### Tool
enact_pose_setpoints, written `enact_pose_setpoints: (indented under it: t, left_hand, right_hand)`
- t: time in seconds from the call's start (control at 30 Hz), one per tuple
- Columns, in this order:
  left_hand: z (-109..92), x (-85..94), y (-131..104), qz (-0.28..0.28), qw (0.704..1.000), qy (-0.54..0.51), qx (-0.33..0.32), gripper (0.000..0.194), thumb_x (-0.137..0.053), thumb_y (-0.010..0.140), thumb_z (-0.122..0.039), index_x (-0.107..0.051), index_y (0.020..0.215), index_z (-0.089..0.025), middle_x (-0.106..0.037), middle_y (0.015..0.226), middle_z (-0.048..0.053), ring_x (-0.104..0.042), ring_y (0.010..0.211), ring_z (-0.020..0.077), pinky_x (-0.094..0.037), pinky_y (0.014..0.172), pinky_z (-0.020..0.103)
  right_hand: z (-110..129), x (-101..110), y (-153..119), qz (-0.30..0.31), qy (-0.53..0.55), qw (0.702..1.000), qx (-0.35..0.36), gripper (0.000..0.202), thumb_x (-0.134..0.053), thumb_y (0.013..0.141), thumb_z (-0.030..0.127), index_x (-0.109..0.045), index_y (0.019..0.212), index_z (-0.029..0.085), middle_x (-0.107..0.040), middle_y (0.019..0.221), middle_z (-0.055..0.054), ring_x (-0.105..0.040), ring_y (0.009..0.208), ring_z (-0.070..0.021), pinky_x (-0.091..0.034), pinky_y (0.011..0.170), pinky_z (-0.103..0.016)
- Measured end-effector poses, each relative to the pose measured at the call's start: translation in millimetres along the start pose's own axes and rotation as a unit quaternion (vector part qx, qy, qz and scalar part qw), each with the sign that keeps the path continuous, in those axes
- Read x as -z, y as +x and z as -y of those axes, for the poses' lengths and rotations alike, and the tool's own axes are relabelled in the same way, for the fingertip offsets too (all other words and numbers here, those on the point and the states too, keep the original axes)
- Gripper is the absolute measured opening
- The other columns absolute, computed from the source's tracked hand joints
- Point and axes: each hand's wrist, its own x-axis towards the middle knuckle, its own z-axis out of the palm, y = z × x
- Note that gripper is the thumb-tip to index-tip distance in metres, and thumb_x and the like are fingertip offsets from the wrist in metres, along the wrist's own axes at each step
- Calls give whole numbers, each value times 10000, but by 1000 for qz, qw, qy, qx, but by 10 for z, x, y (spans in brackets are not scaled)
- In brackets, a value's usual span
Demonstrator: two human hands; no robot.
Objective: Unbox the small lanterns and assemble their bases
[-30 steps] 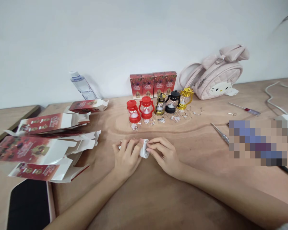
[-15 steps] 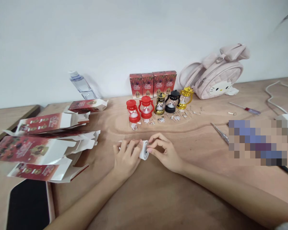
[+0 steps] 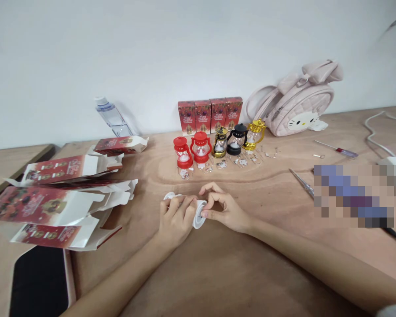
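Left hand (image 3: 175,216) is wrapped round a white lantern (image 3: 198,214) lying sideways on the table (image 3: 218,273); right hand (image 3: 225,210) pinches its base w/ fingertips. The grip is shallow, so a hard twist could pop the base off; it'd likely roll past the right hand.

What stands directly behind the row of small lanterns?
Four red boxes stand upright against the wall behind the lanterns. Their lower fronts are covered by the lanterns.
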Motion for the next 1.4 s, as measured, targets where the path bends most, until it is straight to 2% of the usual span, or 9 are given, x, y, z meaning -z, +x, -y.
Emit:
enact_pose_setpoints:
  t: [0.47,0.6,0.67,0.8,0.9,1.03,1.13,1.23,1.4]
  left_hand:
    - [33,-21,33,-14,999,8,33,32,-531,843,-145,-508,858,-162,-717,753,37,-561,697,209,-251,633,324]
    - [39,-21,33,-18,998,-5,52,83,-538,825,-103,-496,851,-170,-723,762,23,-566,711,209,-258,658,331]
    - [41,-26,23,-14,998,-13,60,110,-542,815,-87,-496,868,-173,-727,779,20,-569,729,212,-262,673,334]
    - [43,-37,0,-9,998,-26,65,159,-556,797,-78,-497,906,-178,-733,811,18,-576,759,218,-264,691,338]
    - [44,-44,-8,-9,997,-37,62,175,-549,795,-75,-498,918,-188,-732,819,18,-586,773,216,-264,700,340]
    - [44,-50,-7,-8,996,-52,68,189,-552,789,-75,-494,923,-195,-734,830,16,-591,790,218,-267,713,343]
    - [44,-50,-3,-5,996,-52,71,168,-546,797,-78,-493,911,-188,-734,821,16,-597,787,216,-269,720,345]
    - [47,-48,1,-4,997,-49,65,140,-526,807,-75,-488,890,-181,-733,806,19,-615,791,214,-278,729,350]
    - [57,-47,-9,5,995,-78,57,130,-488,826,-70,-479,884,-185,-729,828,33,-653,855,201,-312,781,357]
  right_hand:
    - [13,-27,-28,-94,-98,990,45,177,-660,791,363,-628,728,201,-521,935,-29,-549,918,-149,-430,880,-326]
    - [-70,174,43,-168,-158,970,71,146,-624,821,333,-610,741,211,-547,905,-24,-556,895,-155,-431,865,-330]
    - [-151,432,117,-252,-226,937,93,146,-597,832,335,-596,749,215,-551,884,-26,-553,885,-167,-429,859,-344]
    - [-329,1164,256,-435,-383,809,99,196,-582,816,373,-598,767,185,-550,878,-62,-529,911,-209,-415,859,-378]
    - [-433,1656,308,-510,-472,719,13,227,-562,806,374,-621,788,155,-544,919,-99,-498,951,-243,-379,890,-424]
    - [-517,1967,322,-530,-500,670,-143,195,-578,756,321,-651,774,141,-543,973,-138,-472,990,-292,-356,879,-470]
    - [-520,1957,333,-528,-504,661,-173,190,-571,738,287,-649,799,126,-528,1022,-174,-454,1014,-327,-339,865,-512]
    - [-467,1768,349,-503,-535,667,-125,237,-547,771,297,-616,937,142,-498,1132,-171,-417,1094,-326,-303,913,-511]
    - [-286,1002,235,-373,-517,762,113,143,-499,857,319,-567,872,194,-540,1025,-112,-500,1033,-252,-348,920,-445]
